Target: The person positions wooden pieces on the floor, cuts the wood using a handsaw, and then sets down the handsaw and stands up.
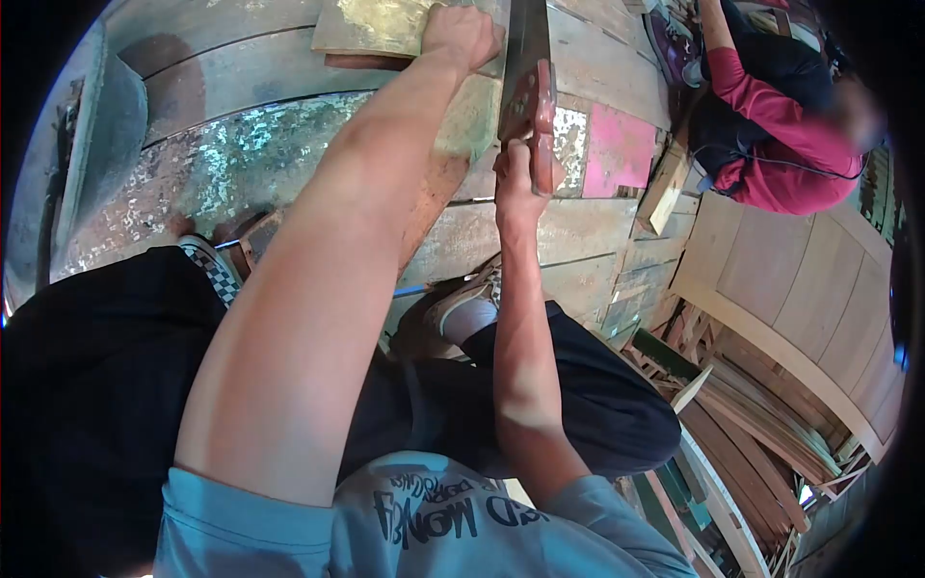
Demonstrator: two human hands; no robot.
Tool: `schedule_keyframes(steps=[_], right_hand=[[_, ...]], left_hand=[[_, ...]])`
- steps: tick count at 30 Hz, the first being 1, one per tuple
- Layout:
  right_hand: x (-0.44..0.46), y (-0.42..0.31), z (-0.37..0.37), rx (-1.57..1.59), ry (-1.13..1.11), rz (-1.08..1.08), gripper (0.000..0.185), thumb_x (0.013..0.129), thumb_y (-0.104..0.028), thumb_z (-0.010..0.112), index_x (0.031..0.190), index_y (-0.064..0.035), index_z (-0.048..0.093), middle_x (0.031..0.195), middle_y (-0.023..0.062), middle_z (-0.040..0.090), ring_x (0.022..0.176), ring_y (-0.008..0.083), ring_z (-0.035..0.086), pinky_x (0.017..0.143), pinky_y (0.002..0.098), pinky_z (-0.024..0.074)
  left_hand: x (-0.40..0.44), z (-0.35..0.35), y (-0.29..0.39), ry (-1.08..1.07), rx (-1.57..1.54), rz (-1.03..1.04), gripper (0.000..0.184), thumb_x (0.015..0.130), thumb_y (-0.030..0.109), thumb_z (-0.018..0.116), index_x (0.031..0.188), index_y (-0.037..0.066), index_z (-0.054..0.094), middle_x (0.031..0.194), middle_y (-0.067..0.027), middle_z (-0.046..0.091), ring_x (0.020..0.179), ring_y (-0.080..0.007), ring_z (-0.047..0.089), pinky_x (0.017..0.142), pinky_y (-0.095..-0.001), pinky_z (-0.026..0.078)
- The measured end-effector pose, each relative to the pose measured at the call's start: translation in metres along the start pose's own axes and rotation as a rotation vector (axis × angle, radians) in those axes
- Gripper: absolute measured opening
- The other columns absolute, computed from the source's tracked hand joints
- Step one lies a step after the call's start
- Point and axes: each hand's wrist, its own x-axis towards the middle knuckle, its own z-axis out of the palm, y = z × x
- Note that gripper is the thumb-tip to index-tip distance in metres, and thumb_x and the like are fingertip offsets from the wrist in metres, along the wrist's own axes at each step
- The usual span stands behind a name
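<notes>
My right hand (522, 183) is closed around the reddish-brown wooden handle of a handsaw (545, 106). The saw's dark blade runs away from me and leaves the top of the view. Just left of the blade, my left hand (464, 39) presses on a worn, yellowish wooden board (371, 24), its fingers curled at the board's right end. The fingertips are hidden. Under my left forearm another piece of wood (434, 207) slants toward my feet, partly covered by the arm. Whether the blade touches the board is hard to see.
Worn planks (578, 231) with flaking paint and a pink patch (619, 149) make up the floor. A person in a red top (780, 144) crouches at the upper right. Below are a large wooden panel (790, 279) and stacked lumber (752, 433). A grey metal-like object (106, 135) stands left.
</notes>
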Motion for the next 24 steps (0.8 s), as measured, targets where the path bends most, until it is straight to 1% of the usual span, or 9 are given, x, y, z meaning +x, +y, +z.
schedule_keyframes(steps=[3, 4, 8, 10, 12, 14, 20, 22, 24], right_hand=[[-0.004, 0.012, -0.005, -0.189, -0.049, -0.211, 0.009, 0.082, -0.006, 0.055, 0.076, 0.0009, 0.053, 0.055, 0.001, 0.046, 0.045, 0.0083, 0.041, 0.041, 0.0247, 0.0339], [-0.013, -0.006, -0.001, -0.124, 0.007, -0.094, 0.013, 0.077, -0.007, 0.053, 0.07, 0.0036, 0.054, 0.052, 0.0059, 0.047, 0.048, 0.0112, 0.046, 0.045, 0.0308, 0.0376], [0.0, 0.005, -0.005, -0.018, -0.032, -0.008, 0.012, 0.077, -0.006, 0.052, 0.068, 0.0023, 0.052, 0.053, 0.0036, 0.048, 0.048, 0.01, 0.045, 0.045, 0.0292, 0.0366], [0.001, 0.003, -0.002, -0.034, -0.04, -0.022, 0.012, 0.078, -0.005, 0.052, 0.068, 0.0019, 0.052, 0.053, 0.0036, 0.047, 0.048, 0.0095, 0.045, 0.044, 0.0283, 0.0364], [-0.006, -0.003, 0.001, -0.077, -0.003, -0.046, 0.01, 0.077, -0.004, 0.051, 0.069, 0.0019, 0.053, 0.053, 0.0037, 0.048, 0.048, 0.0097, 0.046, 0.044, 0.0281, 0.0363], [-0.01, -0.001, -0.003, -0.019, 0.0, -0.033, 0.009, 0.077, -0.004, 0.051, 0.07, 0.0022, 0.054, 0.053, 0.0043, 0.048, 0.048, 0.0103, 0.046, 0.045, 0.0281, 0.0368], [0.006, -0.001, -0.004, -0.185, -0.068, -0.082, 0.008, 0.078, -0.003, 0.052, 0.074, 0.0026, 0.055, 0.054, 0.0036, 0.048, 0.05, 0.0092, 0.046, 0.046, 0.0293, 0.0374], [-0.011, -0.003, -0.002, -0.115, -0.011, -0.077, 0.01, 0.082, -0.004, 0.053, 0.072, -0.0021, 0.051, 0.053, 0.0004, 0.046, 0.044, 0.0075, 0.041, 0.04, 0.023, 0.032], [-0.022, -0.004, 0.0, -0.03, 0.035, -0.081, 0.01, 0.08, -0.004, 0.052, 0.071, 0.0014, 0.053, 0.053, 0.0005, 0.046, 0.044, 0.0077, 0.041, 0.039, 0.024, 0.0323]], left_hand=[[0.002, -0.007, 0.003, -0.019, 0.01, -0.017, 0.046, 0.086, 0.036, 0.042, 0.077, 0.001, 0.071, 0.081, -0.0201, 0.068, 0.078, -0.0308, 0.068, 0.075, -0.0412, 0.052], [0.004, -0.005, 0.003, -0.01, 0.009, -0.02, 0.046, 0.086, 0.036, 0.042, 0.077, 0.001, 0.071, 0.081, -0.0201, 0.068, 0.078, -0.0308, 0.068, 0.075, -0.0412, 0.052], [0.003, 0.0, 0.001, -0.019, -0.001, -0.032, 0.046, 0.086, 0.035, 0.041, 0.078, 0.003, 0.072, 0.082, -0.0199, 0.068, 0.08, -0.0308, 0.068, 0.077, -0.0406, 0.051], [0.002, -0.011, 0.004, -0.063, 0.208, 0.012, 0.031, 0.087, 0.025, 0.046, 0.081, 0.015, 0.075, 0.082, -0.0083, 0.071, 0.078, -0.0202, 0.069, 0.067, -0.0381, 0.05], [0.001, -0.013, 0.004, -0.043, 0.196, 0.038, 0.03, 0.085, 0.024, 0.047, 0.079, 0.013, 0.074, 0.08, -0.0102, 0.071, 0.077, -0.0215, 0.069, 0.066, -0.0382, 0.051], [0.003, -0.003, 0.001, 0.009, -0.005, -0.004, 0.045, 0.087, 0.034, 0.04, 0.079, 0.003, 0.072, 0.083, -0.0199, 0.068, 0.081, -0.0308, 0.068, 0.078, -0.0403, 0.05], [0.0, -0.009, 0.002, -0.035, 0.015, -0.011, 0.044, 0.087, 0.033, 0.04, 0.079, 0.003, 0.072, 0.084, -0.0205, 0.068, 0.082, -0.0319, 0.067, 0.08, -0.04, 0.05], [0.002, -0.006, 0.002, -0.019, -0.011, -0.016, 0.044, 0.086, 0.032, 0.041, 0.079, 0.002, 0.072, 0.084, -0.0206, 0.068, 0.082, -0.0318, 0.067, 0.08, -0.04, 0.05], [0.005, -0.006, 0.002, -0.003, -0.039, -0.022, 0.043, 0.086, 0.032, 0.041, 0.079, 0.002, 0.072, 0.084, -0.0207, 0.068, 0.082, -0.0317, 0.067, 0.08, -0.04, 0.05]])
